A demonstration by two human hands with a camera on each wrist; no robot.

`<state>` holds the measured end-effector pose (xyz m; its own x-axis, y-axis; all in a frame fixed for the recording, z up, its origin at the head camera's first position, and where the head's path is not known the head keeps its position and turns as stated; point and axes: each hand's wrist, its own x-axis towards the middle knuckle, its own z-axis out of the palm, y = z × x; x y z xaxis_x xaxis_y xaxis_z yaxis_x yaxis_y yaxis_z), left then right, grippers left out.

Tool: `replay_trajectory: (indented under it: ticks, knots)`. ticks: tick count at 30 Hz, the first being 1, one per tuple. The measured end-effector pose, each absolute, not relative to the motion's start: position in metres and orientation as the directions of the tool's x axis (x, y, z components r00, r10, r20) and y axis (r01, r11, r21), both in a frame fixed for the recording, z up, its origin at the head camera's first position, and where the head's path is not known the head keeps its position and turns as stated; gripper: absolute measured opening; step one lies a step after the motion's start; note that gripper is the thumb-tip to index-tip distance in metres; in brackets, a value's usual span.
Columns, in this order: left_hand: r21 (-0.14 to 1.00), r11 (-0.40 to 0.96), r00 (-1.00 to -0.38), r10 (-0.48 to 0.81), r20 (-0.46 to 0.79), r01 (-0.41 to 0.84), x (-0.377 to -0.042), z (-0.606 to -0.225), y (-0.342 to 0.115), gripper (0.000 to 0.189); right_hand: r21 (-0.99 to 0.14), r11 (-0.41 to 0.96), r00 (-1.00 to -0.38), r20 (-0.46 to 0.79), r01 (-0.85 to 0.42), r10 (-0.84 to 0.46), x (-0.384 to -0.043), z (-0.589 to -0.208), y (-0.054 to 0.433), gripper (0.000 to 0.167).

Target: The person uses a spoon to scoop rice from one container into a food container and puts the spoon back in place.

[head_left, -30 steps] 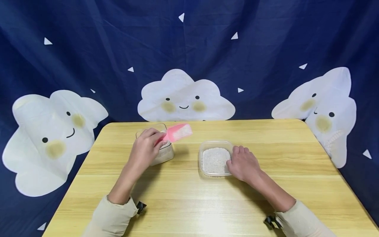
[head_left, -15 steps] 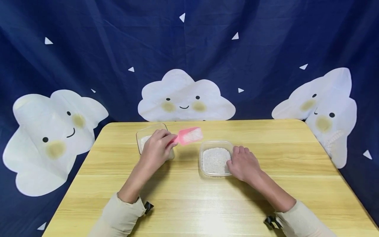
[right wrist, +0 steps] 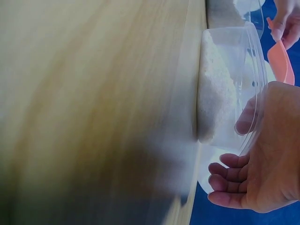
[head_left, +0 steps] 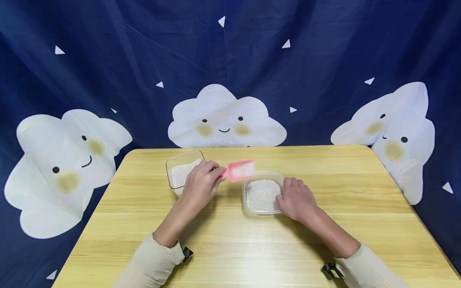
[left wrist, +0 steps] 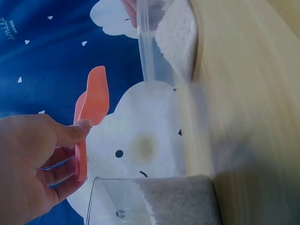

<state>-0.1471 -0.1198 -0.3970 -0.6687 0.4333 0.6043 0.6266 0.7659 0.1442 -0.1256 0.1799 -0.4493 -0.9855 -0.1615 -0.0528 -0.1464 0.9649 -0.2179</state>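
My left hand (head_left: 202,182) pinches the handle of a pink scoop (head_left: 242,171) between thumb and fingers. White grains, like rice, lie in the scoop's bowl, which is held above table height with its tip over the far left rim of a clear plastic tub (head_left: 264,212). That tub stands on the table, partly filled with white rice-like grains (head_left: 263,194). At its right wall, my right hand (head_left: 297,199) grips the rim, the thumb inside and the other fingers outside, as the right wrist view shows. A clear square jar (head_left: 173,182) with more grains stands behind my left hand, which partly hides it.
The tub and jar stand on a light wooden table (head_left: 230,248), a short distance apart. Beyond the table's back edge hangs a dark blue curtain (head_left: 252,52) printed with white smiling clouds. A black strap piece (head_left: 187,254) shows at the left sleeve.
My left hand has carried the loaded scoop rightward and slightly nearer, from over the jar to the tub's edge. More of the jar now shows. The right hand and the tub have stayed put.
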Motion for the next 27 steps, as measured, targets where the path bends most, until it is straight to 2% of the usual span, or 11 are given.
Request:
replay_trajectory:
  ticks: [13,27]
  knots:
    - [0.080,0.775,-0.674,0.488,0.555,0.627,-0.147,-0.405,-0.109,0.019,-0.217,0.965,-0.985,-0.058,-0.148,-0.164,-0.126,-0.450,0.181,0.028]
    - [0.011,0.769,-0.640,0.523,0.563,0.639,-0.147,-0.413,-0.100,0.018,-0.216,0.965,-0.985,-0.043,-0.152,-0.165,-0.126,-0.451,0.181,0.027]
